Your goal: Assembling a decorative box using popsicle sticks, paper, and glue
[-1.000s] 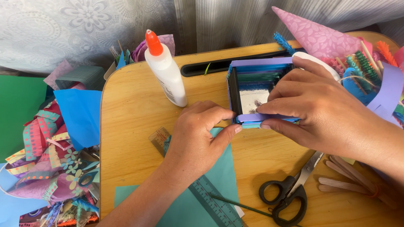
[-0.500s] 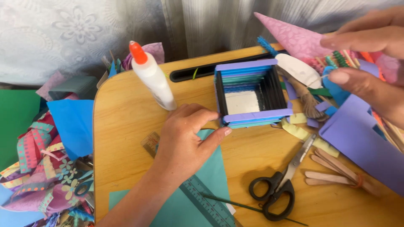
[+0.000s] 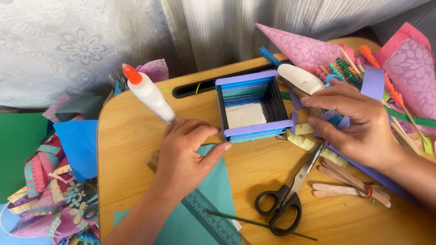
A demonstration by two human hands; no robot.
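A small square box (image 3: 252, 108) built of stacked blue, teal and purple sticks stands open-topped in the middle of the wooden table (image 3: 131, 136). My left hand (image 3: 187, 154) lies flat on a teal paper sheet (image 3: 206, 204) just left of the box, one fingertip close to its front corner. My right hand (image 3: 356, 124) hovers to the right of the box, its fingers curled around small purple paper scraps (image 3: 336, 120). A white glue bottle (image 3: 147, 93) with an orange cap leans behind my left hand.
Black-handled scissors (image 3: 284, 204) and a bundle of plain wooden sticks (image 3: 352, 188) lie near the front. A teal ruler (image 3: 213, 220) rests on the sheet. Purple paper (image 3: 373, 81), pink patterned cones (image 3: 302, 45) and fringed strips crowd the right; scrap paper is heaped left of the table.
My right hand let go of the box's front edge, went up to the right, and is back beside the box holding purple scraps. The left hand stayed on the teal sheet.
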